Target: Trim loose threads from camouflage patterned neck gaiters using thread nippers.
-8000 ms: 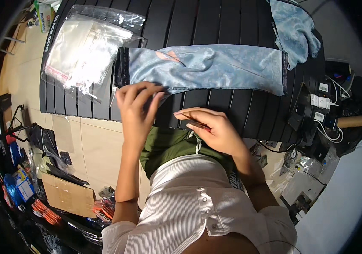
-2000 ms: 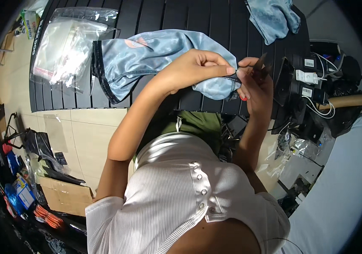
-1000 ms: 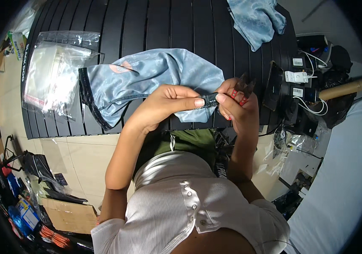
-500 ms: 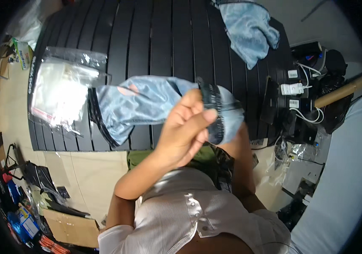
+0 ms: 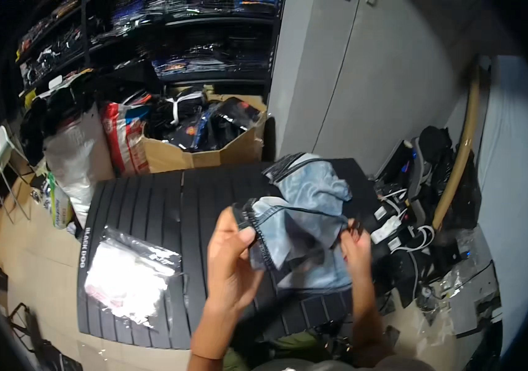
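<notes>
A light blue fabric tube (image 5: pixel 288 235) with a dark, stitched hem is stretched between my hands above the black slatted table. Its hem is pinched between the thumb and fingers of my left hand (image 5: pixel 230 260). My right hand (image 5: pixel 355 247) has its fingers closed on the other side of the same piece, near a dark seam. The lower part of the cloth hangs down towards the table (image 5: pixel 199 210). Just behind it lies a second light blue fabric piece (image 5: pixel 319 182), crumpled, with a dark band at its upper left.
Clear plastic bags (image 5: pixel 131 278) lie in a shiny stack on the table's left. Beyond the far edge stands an open cardboard box (image 5: pixel 199 159) full of packaged goods. Power adapters and white cables (image 5: pixel 390 229) sit at the right, near a long cardboard tube (image 5: pixel 461 148).
The view has tilted up towards the shelves. The fabric tube, earlier stretched leftwards over the table, now hangs between both hands. My right hand, hidden before, now shows gripping its right side.
</notes>
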Demonstrator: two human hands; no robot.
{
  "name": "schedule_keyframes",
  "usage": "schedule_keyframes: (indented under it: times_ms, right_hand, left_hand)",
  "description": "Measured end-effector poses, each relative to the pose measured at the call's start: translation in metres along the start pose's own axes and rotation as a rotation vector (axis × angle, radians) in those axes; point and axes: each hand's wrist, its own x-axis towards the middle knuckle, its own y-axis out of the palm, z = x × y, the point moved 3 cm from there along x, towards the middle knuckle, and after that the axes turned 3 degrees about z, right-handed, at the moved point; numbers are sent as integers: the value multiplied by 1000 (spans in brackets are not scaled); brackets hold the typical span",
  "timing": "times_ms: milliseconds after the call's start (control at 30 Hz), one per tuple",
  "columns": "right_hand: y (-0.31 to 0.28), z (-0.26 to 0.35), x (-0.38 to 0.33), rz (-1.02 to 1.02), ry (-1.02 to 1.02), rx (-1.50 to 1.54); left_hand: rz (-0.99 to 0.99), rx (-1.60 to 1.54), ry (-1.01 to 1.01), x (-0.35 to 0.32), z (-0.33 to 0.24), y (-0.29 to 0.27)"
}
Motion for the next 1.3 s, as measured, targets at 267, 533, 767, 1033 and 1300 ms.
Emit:
schedule_keyframes:
  times_ms: [267,533,767,1033,1300]
  right_hand:
    - [23,-61,5,188,-128,-689]
    - [54,-15,-76,301,224,-16]
    - [52,12,-102,431,53,-347]
    - [59,35,-94,349,3,-544]
    - [63,35,-89,347,30,-537]
  left_hand:
    - [-373,-359,-431,-32,81,-107]
    - [-393,-47,-362,-66,77,-112]
    - [-303,136,-326,-82,79,-99]
    - [-253,481,-264,-82,78,-89]
    - [-183,773,-255,-78,76,-78]
